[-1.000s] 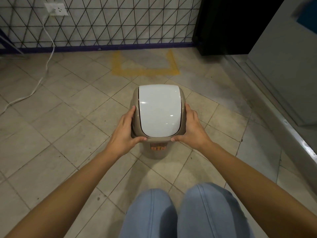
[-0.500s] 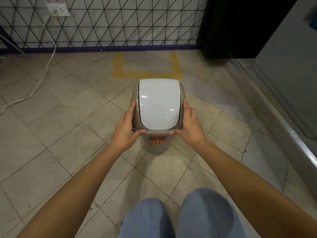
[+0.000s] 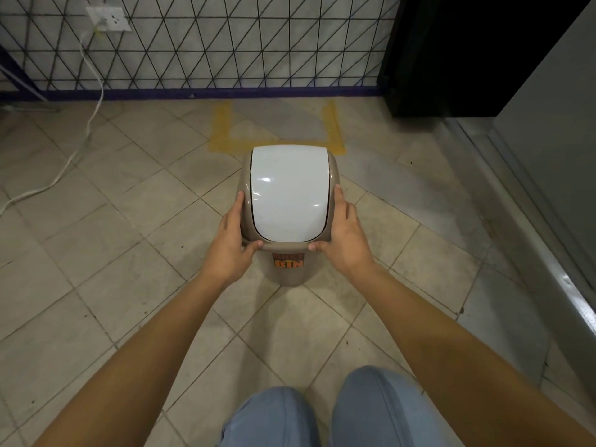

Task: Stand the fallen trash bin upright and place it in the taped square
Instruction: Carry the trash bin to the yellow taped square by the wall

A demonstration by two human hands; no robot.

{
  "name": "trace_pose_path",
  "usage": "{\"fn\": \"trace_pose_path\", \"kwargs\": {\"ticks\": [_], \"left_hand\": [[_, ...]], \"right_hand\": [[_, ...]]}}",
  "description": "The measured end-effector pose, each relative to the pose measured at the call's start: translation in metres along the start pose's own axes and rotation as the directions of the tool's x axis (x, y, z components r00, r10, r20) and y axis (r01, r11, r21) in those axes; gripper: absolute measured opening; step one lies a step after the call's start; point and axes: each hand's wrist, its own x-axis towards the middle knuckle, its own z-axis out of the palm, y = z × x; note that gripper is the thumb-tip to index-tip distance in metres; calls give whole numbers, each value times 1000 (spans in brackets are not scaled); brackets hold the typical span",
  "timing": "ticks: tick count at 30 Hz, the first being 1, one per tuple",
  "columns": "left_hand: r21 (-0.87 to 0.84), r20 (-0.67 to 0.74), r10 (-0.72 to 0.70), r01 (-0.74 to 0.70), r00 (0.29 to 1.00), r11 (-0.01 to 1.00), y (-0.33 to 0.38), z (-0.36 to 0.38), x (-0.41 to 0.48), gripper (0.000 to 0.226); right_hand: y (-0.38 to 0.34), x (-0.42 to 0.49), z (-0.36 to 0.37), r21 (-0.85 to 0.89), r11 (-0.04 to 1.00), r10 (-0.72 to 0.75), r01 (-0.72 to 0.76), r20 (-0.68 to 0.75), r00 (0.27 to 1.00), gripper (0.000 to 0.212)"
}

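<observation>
The trash bin (image 3: 288, 195) is upright, a taupe body with a white swing lid and an orange "BIN" label on its near side. My left hand (image 3: 230, 243) grips the lid's left edge and my right hand (image 3: 345, 240) grips its right edge. The yellow taped square (image 3: 222, 130) lies on the floor just beyond the bin, against the wall; the bin's top hides part of the near tape line. I cannot tell whether the bin's base touches the floor.
A wall with a triangle pattern (image 3: 225, 43) runs behind the square. A white cable (image 3: 87, 124) trails from a socket (image 3: 109, 19) at left. A dark cabinet (image 3: 451, 53) and a grey raised ledge (image 3: 532, 240) bound the right side. My knees (image 3: 322, 414) are at the bottom.
The bin has moved forward, away from me and toward the taped square, with both hands still holding its lid edges. My arms are stretched out further.
</observation>
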Motion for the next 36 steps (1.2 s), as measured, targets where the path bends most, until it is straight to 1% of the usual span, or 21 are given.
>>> {"fn": "trace_pose_path", "kwargs": {"ticks": [4,8,15,18,21,25,31,34,36], "left_hand": [[9,8,-48,48,999,999,5,2,16,96],[10,-1,-24,24,1000,1000,3,3,32,91],[-49,-7,-13,13,1000,999,-2,4,60,89],[-80,16,-20,21,1000,997,-9,-4,81,89],[-92,17,-18,19,1000,996,-8,-2,86,90],[-116,22,-7,10,1000,993,-9,-1,96,91],[-149,-16,30,-32,999,988,-14,1,107,89],[-191,-38,9,-16,999,981,-12,2,112,90],[-256,-44,-46,33,998,966,-11,1,117,94]], "right_hand": [[0,18,-1,10,1000,6,-6,10,1000,120],[3,41,-1,45,999,-7,6,15,1000,120],[3,71,5,96,994,59,-59,3,998,124],[-5,89,9,98,989,107,-107,3,994,125],[-4,93,6,117,986,123,-123,2,992,125],[0,99,4,134,983,128,-126,-13,992,124],[5,116,2,147,984,102,-100,-6,995,123],[8,118,2,174,980,111,-100,-57,992,119],[11,118,3,199,971,151,-133,-79,985,118]]}}
